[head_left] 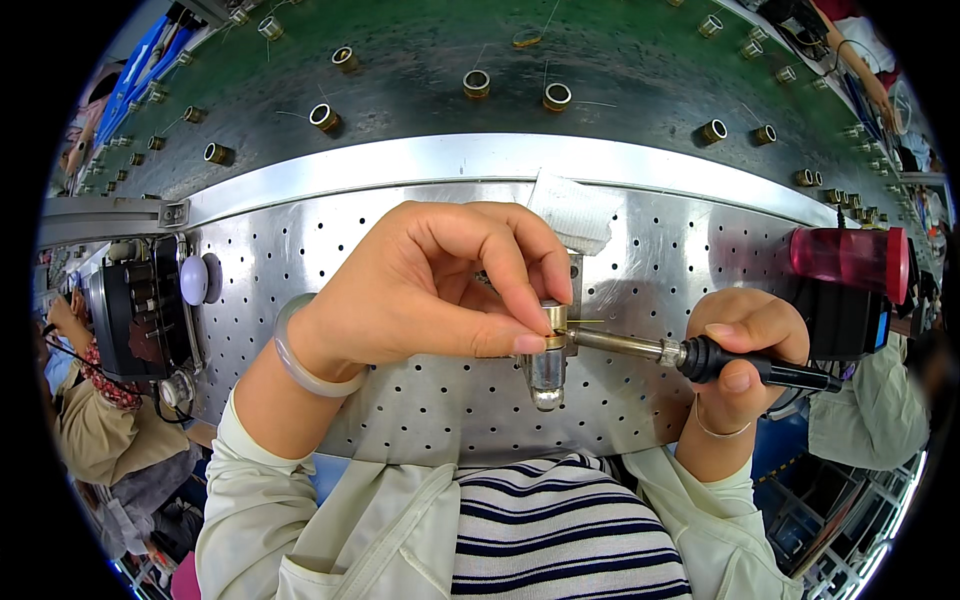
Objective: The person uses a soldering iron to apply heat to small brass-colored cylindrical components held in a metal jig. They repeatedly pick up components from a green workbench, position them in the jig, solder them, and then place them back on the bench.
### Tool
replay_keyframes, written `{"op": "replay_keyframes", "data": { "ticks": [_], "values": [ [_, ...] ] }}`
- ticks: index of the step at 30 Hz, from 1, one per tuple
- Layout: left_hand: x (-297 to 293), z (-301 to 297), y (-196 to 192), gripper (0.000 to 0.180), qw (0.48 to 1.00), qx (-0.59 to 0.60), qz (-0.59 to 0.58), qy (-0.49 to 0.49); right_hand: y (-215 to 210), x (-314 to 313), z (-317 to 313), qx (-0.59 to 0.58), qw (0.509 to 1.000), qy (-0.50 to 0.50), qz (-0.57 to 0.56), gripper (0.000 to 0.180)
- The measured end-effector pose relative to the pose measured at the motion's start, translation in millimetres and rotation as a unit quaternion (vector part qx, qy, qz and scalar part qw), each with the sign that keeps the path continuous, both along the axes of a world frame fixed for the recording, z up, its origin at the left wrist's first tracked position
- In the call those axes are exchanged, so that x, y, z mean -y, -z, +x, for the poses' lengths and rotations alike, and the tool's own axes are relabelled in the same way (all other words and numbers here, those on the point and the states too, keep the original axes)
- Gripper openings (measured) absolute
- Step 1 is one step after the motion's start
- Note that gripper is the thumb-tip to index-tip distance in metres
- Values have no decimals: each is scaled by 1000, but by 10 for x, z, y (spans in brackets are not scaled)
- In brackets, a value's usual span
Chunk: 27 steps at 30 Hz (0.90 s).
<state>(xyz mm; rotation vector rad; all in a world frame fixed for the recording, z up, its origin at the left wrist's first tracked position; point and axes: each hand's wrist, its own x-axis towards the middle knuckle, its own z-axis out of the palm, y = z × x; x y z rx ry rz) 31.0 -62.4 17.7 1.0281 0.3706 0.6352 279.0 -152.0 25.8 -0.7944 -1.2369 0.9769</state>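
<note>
My left hand is closed in a pinch at the middle of the bench, thumb and fingers on a small gold-coloured coil. The coil sits on top of a shiny metal holder with a rounded near end. From the right, my right hand grips the black handle of a soldering iron. The iron's metal tip reaches the coil's right side, close to my left fingertips. Whether the tip touches the coil is too small to tell. A thin wire sticks out to the right from the coil.
Beyond a silver rail runs a green belt bearing several similar coils. White tissue lies behind the holder on the perforated metal bench. A red translucent container stands right; a black device stands left. Other people sit at both sides.
</note>
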Motion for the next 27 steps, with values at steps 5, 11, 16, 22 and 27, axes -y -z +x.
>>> {"op": "replay_keyframes", "data": {
  "ticks": [5, 11, 16, 22, 27],
  "values": [
    [-10, -3, 1, 15, 1000, -1, -1, 3, 3, -3, 8, 14, 1000, -2, 10, 29],
    [-43, -23, -45, 16, 999, -4, -34, 31, -2, -1, 11, 22, 1000, 7, 5, 28],
    [-47, -7, -18, 24, 997, -24, -58, 42, 2, -5, 26, 22, 1000, 1, 4, 27],
    [-67, -44, -34, 27, 995, -32, -74, 60, -18, -22, 2, 26, 1000, 1, 14, 25],
    [-85, -52, -70, 27, 994, -39, -79, 60, -17, -34, -3, 36, 999, -6, 18, 24]
  ]
}}
